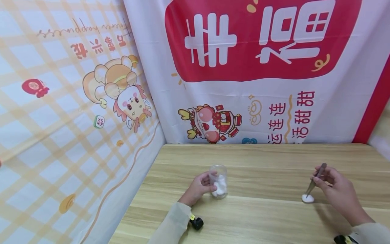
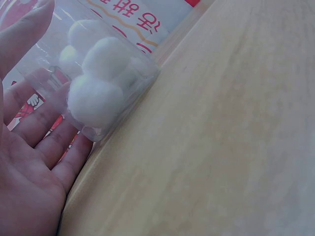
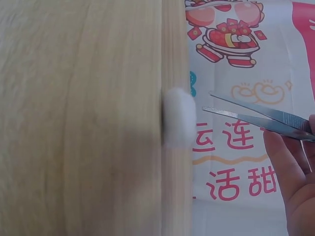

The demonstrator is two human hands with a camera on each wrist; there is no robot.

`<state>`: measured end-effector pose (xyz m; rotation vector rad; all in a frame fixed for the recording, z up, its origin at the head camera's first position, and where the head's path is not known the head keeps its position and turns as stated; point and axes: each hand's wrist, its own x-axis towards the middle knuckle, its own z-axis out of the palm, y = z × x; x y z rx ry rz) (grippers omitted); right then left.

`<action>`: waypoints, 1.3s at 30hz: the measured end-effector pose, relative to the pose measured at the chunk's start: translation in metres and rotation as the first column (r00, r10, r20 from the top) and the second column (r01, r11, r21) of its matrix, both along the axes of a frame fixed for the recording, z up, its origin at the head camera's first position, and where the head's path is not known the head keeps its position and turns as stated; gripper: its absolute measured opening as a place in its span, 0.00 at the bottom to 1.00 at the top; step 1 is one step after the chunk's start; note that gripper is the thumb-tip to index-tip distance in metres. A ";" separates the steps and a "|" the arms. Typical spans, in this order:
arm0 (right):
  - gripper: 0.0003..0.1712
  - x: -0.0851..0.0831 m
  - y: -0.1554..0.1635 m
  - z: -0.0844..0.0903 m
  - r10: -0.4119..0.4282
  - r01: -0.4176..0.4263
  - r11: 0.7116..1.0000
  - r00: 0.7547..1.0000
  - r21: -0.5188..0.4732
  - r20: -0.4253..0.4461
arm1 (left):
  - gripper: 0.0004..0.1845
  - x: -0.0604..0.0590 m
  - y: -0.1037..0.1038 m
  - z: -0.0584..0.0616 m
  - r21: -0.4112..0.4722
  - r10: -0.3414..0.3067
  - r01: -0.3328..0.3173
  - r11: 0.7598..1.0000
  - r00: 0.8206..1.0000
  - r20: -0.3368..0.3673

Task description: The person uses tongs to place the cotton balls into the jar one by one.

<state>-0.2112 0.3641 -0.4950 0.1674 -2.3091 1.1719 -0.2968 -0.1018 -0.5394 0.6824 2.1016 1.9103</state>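
Note:
My left hand point(image 1: 203, 186) is curled round a small clear plastic jar point(image 1: 218, 181) standing upright on the wooden table point(image 1: 262, 220). In the left wrist view the jar point(image 2: 123, 83) holds several white cotton balls point(image 2: 98, 93), with my fingers point(image 2: 47, 137) behind it and the thumb above. My right hand point(image 1: 318, 178) pinches metal tweezers point(image 1: 314, 181), tips pointing down at a single cotton ball point(image 1: 307, 198) lying on the table. In the right wrist view the tweezers point(image 3: 256, 115) have their tips slightly apart, just short of that cotton ball point(image 3: 178, 118).
Printed cloth backdrops point(image 1: 243, 84) stand along the table's far edge and left side. A black wrist camera point(image 1: 197, 223) sits by my left sleeve. Bare wood lies between the jar and the loose cotton ball.

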 end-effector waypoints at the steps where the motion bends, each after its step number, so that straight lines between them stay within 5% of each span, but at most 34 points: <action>1: 0.16 0.000 0.000 -0.001 -0.002 0.002 1.000 1.000 0.008 0.000 | 0.32 0.000 0.000 0.000 0.007 -0.003 0.003 1.000 1.000 -0.002; 21: 0.15 -0.001 0.002 -0.004 -0.009 0.005 0.998 0.999 0.070 0.050 | 0.33 -0.001 0.000 -0.002 0.004 0.002 -0.002 1.000 1.000 -0.010; 29: 0.19 0.000 0.000 -0.003 -0.033 0.015 0.995 0.984 0.099 0.175 | 0.33 0.000 0.000 -0.002 0.000 0.011 -0.011 1.000 1.000 -0.012; 39: 0.16 0.001 0.000 -0.006 0.018 -0.032 0.996 0.989 0.089 0.148 | 0.32 0.000 0.000 -0.002 -0.010 0.011 -0.011 1.000 1.000 -0.010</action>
